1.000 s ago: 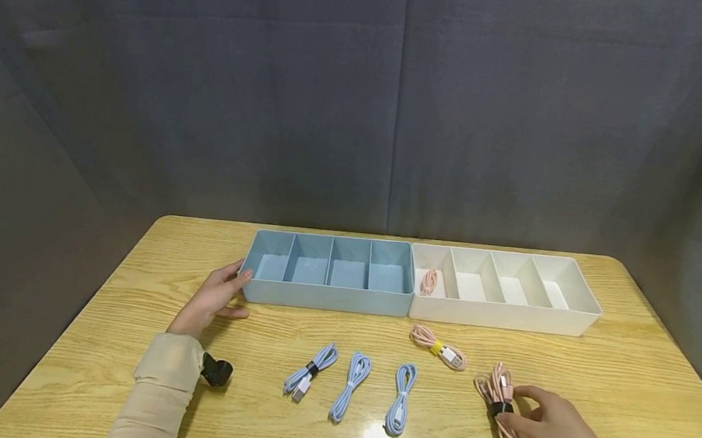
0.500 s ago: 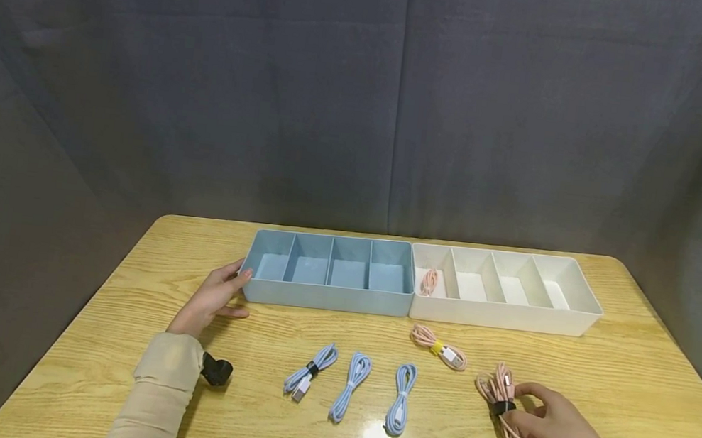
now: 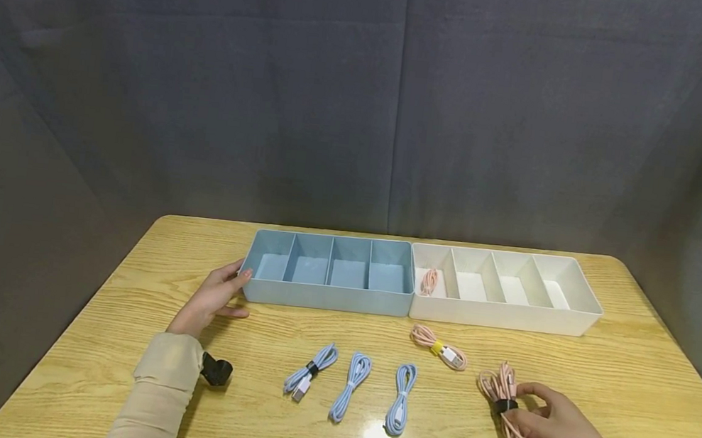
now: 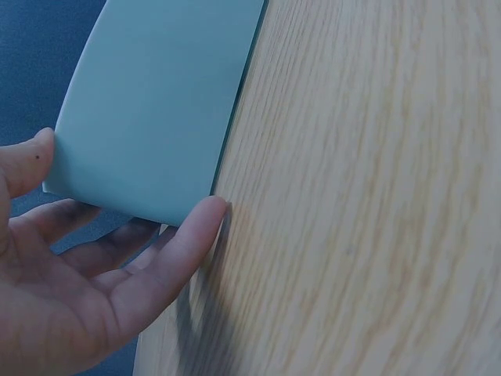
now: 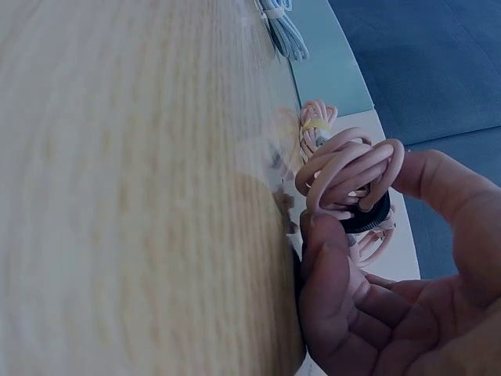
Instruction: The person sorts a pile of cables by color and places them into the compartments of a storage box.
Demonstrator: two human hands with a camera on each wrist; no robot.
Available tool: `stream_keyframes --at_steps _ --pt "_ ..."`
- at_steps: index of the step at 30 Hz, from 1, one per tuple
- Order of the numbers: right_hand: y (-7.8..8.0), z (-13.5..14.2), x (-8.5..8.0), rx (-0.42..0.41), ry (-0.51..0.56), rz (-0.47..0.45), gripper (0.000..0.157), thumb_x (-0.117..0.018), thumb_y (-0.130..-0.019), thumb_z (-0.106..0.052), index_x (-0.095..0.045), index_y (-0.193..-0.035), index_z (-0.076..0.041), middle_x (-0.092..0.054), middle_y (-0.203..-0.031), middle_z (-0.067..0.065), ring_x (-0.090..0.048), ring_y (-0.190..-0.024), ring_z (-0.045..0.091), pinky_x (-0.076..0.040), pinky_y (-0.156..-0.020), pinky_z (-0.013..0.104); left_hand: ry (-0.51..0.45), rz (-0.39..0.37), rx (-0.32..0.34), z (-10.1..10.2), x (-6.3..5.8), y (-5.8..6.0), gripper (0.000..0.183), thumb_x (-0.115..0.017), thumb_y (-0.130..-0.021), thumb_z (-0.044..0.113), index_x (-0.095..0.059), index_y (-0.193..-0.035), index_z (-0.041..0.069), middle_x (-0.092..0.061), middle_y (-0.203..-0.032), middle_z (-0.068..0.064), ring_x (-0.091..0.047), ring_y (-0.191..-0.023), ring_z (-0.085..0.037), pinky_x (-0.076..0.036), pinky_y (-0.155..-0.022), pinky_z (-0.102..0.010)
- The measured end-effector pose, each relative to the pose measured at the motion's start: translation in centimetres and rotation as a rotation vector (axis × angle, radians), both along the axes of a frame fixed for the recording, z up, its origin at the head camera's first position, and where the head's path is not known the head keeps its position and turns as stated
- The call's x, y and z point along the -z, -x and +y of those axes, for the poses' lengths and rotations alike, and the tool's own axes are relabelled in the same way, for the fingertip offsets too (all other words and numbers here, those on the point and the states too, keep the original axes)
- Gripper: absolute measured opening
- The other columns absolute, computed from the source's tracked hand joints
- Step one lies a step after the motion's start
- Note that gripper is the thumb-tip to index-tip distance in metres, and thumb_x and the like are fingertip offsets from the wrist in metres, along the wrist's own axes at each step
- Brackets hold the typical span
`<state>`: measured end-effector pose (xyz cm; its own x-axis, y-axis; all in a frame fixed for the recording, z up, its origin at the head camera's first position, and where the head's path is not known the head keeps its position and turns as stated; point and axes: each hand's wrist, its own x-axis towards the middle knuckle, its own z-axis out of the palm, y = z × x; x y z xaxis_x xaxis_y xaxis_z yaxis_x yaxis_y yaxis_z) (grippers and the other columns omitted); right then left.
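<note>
At the left end of a blue divided box [image 3: 326, 296], my left hand [image 3: 209, 298] rests its thumb on the rim corner. Its other fingers lie spread against the end wall and near the table, as the left wrist view shows. My right hand [image 3: 557, 425] pinches a coiled pink charging cable [image 3: 499, 386] between thumb and fingers. A black strap [image 3: 505, 406] binds that cable's middle; in the right wrist view its loops [image 5: 352, 172] stick out beyond the fingertips. Part of the coil is hidden by the fingers.
Beside the blue box stands a white divided box [image 3: 501, 316], with a small pink cable [image 3: 429, 282] in its leftmost compartment. A pink cable with a yellow strap [image 3: 437, 347] lies before it. Blue cables [image 3: 311, 370], [image 3: 350, 387], [image 3: 400, 400] lie along the front.
My right hand has shifted very slightly to the right with the pink cable, which has tilted a little. My left hand, the boxes and the other cables have kept their places.
</note>
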<state>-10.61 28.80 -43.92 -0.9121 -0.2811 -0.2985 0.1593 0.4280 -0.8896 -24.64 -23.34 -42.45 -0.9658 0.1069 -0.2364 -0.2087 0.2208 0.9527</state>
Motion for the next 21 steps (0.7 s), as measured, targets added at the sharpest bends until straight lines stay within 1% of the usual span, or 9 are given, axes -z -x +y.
stream_keyframes --at_steps 6,11,16,21 --pt "0.1 0.0 0.0 -0.019 0.024 0.012 0.06 -0.06 -0.089 -0.018 -0.029 -0.126 0.019 -0.054 -0.064 0.006 -0.057 -0.055 0.015 -0.052 -0.047 0.029 0.007 0.004 0.002 0.0 0.0 0.0 0.061 -0.04 -0.098 0.031 -0.012 -0.147 0.007 -0.018 -0.147 -0.021 -0.026 -0.129 -0.038 -0.055 -0.072 -0.042" --pt "0.1 -0.1 -0.4 -0.021 0.043 -0.008 0.062 -0.059 -0.089 -0.018 -0.027 -0.127 0.019 -0.053 -0.064 0.005 -0.056 -0.056 0.014 -0.052 -0.049 0.029 0.006 0.007 0.001 0.1 0.0 -0.1 0.061 -0.041 -0.098 0.031 -0.013 -0.147 0.007 -0.019 -0.146 -0.021 -0.029 -0.127 -0.039 -0.055 -0.072 -0.042" --pt "0.0 -0.4 -0.8 0.001 0.032 0.009 0.064 -0.061 -0.088 -0.019 -0.028 -0.128 0.018 -0.055 -0.063 0.006 -0.057 -0.055 0.016 -0.054 -0.049 0.033 0.005 0.005 -0.002 0.1 0.0 -0.1 0.062 -0.042 -0.097 0.033 -0.013 -0.147 0.009 -0.022 -0.145 -0.021 -0.033 -0.125 -0.04 -0.056 -0.072 -0.041" --pt "0.0 -0.6 -1.2 0.028 0.017 0.026 0.064 -0.062 -0.087 -0.019 -0.029 -0.128 0.017 -0.055 -0.064 0.007 -0.058 -0.056 0.017 -0.055 -0.051 0.036 0.004 0.007 0.002 0.1 -0.1 -0.2 0.061 -0.041 -0.098 0.032 -0.012 -0.147 0.01 -0.021 -0.145 -0.022 -0.033 -0.124 -0.04 -0.056 -0.072 -0.041"
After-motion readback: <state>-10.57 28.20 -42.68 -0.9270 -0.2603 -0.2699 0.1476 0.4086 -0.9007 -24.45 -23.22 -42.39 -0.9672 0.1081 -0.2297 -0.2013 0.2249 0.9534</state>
